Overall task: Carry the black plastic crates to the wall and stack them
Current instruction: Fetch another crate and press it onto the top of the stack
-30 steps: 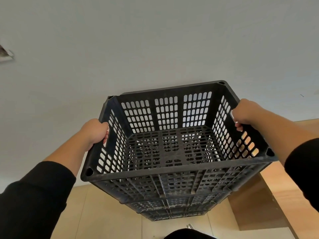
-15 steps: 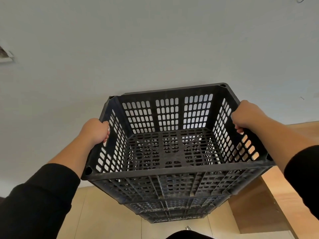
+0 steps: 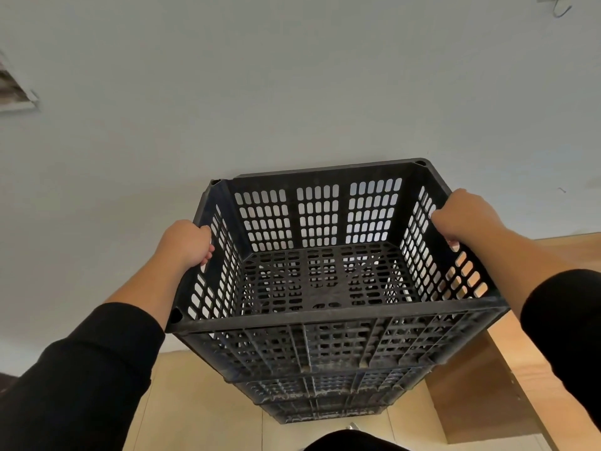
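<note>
I hold an empty black slotted plastic crate (image 3: 325, 320) level in front of me, its far side close to the white wall (image 3: 260, 92). My left hand (image 3: 187, 244) grips the crate's left rim. My right hand (image 3: 465, 216) grips the right rim. Directly beneath it stands a stack of black crates (image 3: 325, 398) on the floor; whether the held crate touches the stack I cannot tell.
A wooden panel or cabinet (image 3: 487, 385) stands at the right, close to the stack. Beige floor tiles (image 3: 195, 402) show below. A vent or damaged patch (image 3: 14, 89) marks the wall at the far left.
The held crate has come down slightly toward the stack, with both hands still on its rims.
</note>
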Available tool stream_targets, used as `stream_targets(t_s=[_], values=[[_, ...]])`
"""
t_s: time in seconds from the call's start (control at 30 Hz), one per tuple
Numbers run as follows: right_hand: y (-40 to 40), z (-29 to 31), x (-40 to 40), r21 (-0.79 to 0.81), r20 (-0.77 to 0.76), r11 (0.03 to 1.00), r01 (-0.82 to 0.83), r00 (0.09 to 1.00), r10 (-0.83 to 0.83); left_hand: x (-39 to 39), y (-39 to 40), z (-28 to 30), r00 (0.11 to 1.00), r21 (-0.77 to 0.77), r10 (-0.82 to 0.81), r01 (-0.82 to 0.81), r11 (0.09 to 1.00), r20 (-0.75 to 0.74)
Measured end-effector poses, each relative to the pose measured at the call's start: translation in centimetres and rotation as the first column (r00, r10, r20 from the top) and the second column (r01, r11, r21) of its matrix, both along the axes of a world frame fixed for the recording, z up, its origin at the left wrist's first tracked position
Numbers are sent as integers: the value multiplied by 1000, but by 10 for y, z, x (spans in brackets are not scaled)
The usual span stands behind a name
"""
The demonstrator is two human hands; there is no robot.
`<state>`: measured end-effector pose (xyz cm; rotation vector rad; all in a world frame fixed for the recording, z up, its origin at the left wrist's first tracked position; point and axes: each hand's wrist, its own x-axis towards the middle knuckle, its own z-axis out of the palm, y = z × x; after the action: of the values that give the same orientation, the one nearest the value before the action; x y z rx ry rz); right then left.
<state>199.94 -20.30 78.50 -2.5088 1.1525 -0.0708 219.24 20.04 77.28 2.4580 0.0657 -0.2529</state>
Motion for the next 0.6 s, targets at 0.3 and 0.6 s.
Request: stream_targets(t_s=[0.3, 0.6], values=[[14, 5, -3, -149, -57, 987, -66, 997, 58, -8, 2, 8, 989, 158, -87, 68, 985, 122], [109, 30, -16, 1, 0, 884, -467, 884, 467, -77, -38, 44, 850, 373, -518, 452, 810, 95]])
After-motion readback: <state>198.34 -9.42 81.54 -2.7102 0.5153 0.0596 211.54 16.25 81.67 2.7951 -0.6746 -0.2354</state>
